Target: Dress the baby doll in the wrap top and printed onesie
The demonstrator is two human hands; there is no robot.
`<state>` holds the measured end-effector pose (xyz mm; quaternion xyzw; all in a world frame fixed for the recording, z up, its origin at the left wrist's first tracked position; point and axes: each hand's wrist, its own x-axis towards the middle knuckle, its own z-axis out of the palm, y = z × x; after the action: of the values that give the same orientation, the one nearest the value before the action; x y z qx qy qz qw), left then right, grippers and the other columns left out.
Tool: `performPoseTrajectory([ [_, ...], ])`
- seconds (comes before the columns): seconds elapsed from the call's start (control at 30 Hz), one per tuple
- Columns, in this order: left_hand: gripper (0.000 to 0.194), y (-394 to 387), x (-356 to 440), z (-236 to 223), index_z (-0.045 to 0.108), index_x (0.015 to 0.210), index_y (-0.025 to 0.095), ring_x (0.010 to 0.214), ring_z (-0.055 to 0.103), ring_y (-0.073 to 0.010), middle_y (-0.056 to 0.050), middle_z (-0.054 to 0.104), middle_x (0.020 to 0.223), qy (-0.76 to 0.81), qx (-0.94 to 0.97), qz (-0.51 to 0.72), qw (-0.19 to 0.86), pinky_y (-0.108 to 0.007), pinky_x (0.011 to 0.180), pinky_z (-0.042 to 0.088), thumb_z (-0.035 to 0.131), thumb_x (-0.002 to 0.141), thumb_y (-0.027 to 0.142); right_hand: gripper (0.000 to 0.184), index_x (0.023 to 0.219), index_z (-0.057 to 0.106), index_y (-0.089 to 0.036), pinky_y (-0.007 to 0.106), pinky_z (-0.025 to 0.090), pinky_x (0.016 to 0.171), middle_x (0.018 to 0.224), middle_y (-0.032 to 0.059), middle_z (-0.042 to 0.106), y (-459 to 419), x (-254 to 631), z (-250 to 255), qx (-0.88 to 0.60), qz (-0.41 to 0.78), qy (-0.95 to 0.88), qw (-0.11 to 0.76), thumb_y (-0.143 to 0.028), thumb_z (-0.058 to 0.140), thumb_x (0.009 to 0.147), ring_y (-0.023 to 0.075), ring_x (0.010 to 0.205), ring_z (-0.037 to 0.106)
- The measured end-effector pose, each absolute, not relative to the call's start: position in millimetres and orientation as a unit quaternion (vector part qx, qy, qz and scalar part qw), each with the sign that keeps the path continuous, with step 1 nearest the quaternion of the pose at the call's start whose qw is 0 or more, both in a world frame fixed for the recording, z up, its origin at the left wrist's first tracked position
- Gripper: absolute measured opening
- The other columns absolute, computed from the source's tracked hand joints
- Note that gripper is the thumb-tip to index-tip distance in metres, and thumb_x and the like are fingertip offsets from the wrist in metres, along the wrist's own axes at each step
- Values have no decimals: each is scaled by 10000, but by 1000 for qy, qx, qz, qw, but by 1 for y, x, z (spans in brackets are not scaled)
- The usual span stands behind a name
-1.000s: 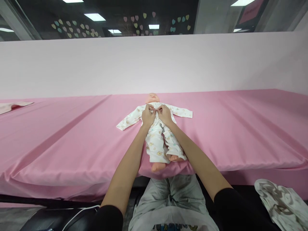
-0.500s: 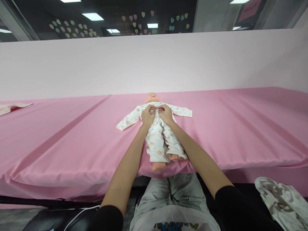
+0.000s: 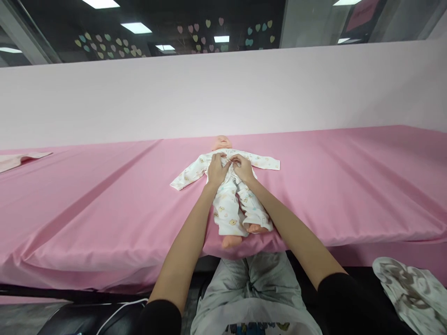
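A baby doll lies on its back on a pink-covered table, head toward the wall and bare feet at the near edge. It wears a white patterned baby romper, its sleeves spread out to both sides. My left hand rests on the chest of the romper, thumb and fingers apart. Beside it, my right hand has its fingers bent together on the front opening, pinching the cloth. The fastening between the fingertips is too small to make out.
The pink sheet covers the long table up to a white wall. A pale folded cloth lies at the far left. White and brown fabric sits on a dark surface at lower right, and a white cable runs at lower left.
My left hand has loosened from a pinch, its thumb and fingers now spread. Both hands have moved slightly down the romper's front from the neckline. The doll stays in place.
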<state>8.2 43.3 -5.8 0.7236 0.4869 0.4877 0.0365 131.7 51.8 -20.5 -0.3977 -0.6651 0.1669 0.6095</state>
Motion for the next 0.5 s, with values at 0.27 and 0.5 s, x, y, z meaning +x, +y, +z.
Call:
performPoseTrajectory([
  [0.27, 244, 25, 0, -8, 603, 734, 200, 734, 523, -167, -20, 559, 720, 438, 786, 435, 30, -286, 715, 387, 443, 857, 336, 113, 677, 481, -197, 337, 420, 843, 852, 33, 591, 31, 138, -20, -417, 58, -705, 571, -93, 475, 631, 186, 869, 543],
  [0.5, 102, 22, -4, -5, 583, 719, 193, 674, 487, -163, 9, 495, 613, 425, 786, 445, 64, -280, 690, 385, 483, 738, 202, 108, 681, 531, -195, 349, 380, 892, 910, 54, 551, 26, 139, -19, -404, 41, -734, 544, -101, 541, 628, 204, 945, 508],
])
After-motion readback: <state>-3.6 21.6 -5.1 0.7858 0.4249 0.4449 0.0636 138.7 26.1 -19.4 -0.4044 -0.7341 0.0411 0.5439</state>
